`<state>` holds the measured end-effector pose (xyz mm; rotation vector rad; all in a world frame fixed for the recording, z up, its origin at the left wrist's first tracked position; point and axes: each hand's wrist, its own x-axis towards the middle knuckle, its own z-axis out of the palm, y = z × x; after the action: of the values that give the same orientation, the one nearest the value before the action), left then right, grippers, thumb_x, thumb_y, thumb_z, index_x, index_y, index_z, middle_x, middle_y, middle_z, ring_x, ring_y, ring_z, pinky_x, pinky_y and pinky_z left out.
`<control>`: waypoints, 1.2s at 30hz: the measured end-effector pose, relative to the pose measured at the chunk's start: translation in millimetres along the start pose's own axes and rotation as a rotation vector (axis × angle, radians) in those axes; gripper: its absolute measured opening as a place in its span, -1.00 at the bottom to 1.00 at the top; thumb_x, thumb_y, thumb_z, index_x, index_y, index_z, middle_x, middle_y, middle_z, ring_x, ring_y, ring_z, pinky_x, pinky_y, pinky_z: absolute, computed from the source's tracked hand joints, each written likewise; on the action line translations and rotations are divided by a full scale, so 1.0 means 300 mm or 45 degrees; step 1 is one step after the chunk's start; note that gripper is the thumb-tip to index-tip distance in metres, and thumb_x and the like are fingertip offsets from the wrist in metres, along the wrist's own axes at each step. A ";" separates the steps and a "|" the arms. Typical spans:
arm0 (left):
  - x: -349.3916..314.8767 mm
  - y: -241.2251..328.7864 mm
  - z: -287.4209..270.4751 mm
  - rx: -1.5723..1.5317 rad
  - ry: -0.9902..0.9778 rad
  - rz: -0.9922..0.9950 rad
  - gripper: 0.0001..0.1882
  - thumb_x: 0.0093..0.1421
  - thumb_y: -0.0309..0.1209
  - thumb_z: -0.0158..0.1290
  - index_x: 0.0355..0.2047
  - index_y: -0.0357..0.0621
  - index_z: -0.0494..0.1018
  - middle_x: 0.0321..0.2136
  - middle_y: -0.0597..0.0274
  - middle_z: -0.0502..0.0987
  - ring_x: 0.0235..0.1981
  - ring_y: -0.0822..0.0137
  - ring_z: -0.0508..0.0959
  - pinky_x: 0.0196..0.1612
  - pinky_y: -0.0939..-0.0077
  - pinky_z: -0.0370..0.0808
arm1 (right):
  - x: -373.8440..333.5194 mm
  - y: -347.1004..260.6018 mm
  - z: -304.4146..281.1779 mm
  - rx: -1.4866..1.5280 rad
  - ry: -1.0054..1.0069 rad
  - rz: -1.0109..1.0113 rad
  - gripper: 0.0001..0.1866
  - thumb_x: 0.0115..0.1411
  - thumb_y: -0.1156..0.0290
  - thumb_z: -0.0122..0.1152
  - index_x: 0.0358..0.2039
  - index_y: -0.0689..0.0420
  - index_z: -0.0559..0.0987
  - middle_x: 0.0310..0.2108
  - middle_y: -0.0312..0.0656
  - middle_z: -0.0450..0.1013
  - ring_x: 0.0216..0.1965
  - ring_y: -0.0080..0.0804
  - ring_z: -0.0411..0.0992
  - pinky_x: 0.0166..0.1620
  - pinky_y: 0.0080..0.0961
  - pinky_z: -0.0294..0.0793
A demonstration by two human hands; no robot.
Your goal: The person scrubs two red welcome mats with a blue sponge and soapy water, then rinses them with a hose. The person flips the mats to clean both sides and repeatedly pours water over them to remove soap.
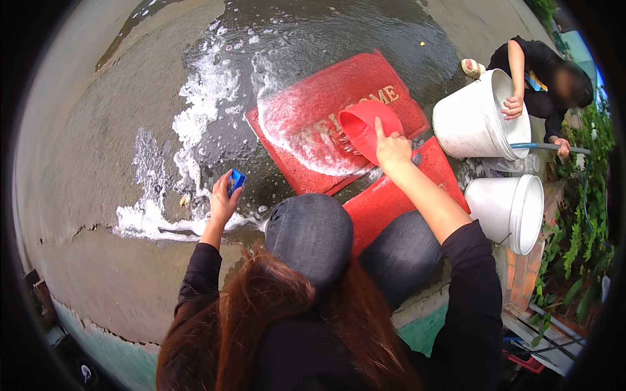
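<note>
In my left hand [223,202] is a small blue block-shaped thing [236,181], held between thumb and fingers above the foamy wet ground; its underside is hidden. My right hand [394,148] grips a red plastic dipper [372,127], the index finger stretched along its side. The dipper is tipped over a red doormat [306,163] with pale lettering, and water spreads across the mat. Foam runs off the mat's left side. Closer to my knees, a second red mat [375,212] lies partly under my right forearm and leg.
At the right stand two white buckets, an upper one [460,124] and a lower one [495,212]. Another person [544,72] crouches there, one hand at the upper bucket's rim, the other on a blue hose [548,146]. Plants [580,260] line the right edge. White foam [202,98] streaks the concrete.
</note>
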<state>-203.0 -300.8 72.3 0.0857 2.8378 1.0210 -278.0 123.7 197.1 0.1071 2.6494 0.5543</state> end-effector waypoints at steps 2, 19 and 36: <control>0.047 0.036 0.011 0.031 -0.022 0.051 -0.41 0.06 -0.33 0.09 0.11 -0.10 0.21 -0.05 -0.06 0.38 -0.06 0.01 0.41 0.01 0.25 0.34 | -0.019 0.025 0.023 -0.257 0.162 -0.044 -0.33 0.19 0.32 -0.12 0.29 -0.29 -0.06 -0.29 -0.01 0.41 -0.38 -0.16 0.41 -0.33 -0.18 0.36; 0.355 0.469 0.136 0.097 -0.224 0.512 -0.46 0.12 -0.38 0.04 0.11 -0.24 0.21 -0.05 -0.14 0.36 -0.03 -0.04 0.41 -0.01 0.23 0.36 | -1.026 1.394 0.312 0.198 0.544 1.609 -0.32 0.20 0.19 -0.01 0.27 -0.35 -0.08 -0.23 0.02 0.45 -0.33 -0.03 0.49 -0.36 -0.15 0.44; 0.471 1.141 0.034 0.429 -0.092 0.774 -0.46 0.12 -0.46 0.02 0.12 -0.22 0.20 0.01 -0.10 0.34 0.00 -0.02 0.37 0.04 0.20 0.33 | -1.009 1.896 1.134 2.513 0.486 1.789 -0.53 0.03 0.30 0.05 -0.03 0.21 0.34 -0.16 -0.03 0.40 -0.21 -0.12 0.42 -0.12 -0.07 0.41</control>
<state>-337.6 -17.3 268.9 1.0403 2.9380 0.5707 133.9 721.4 261.4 2.4011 1.7590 -1.9407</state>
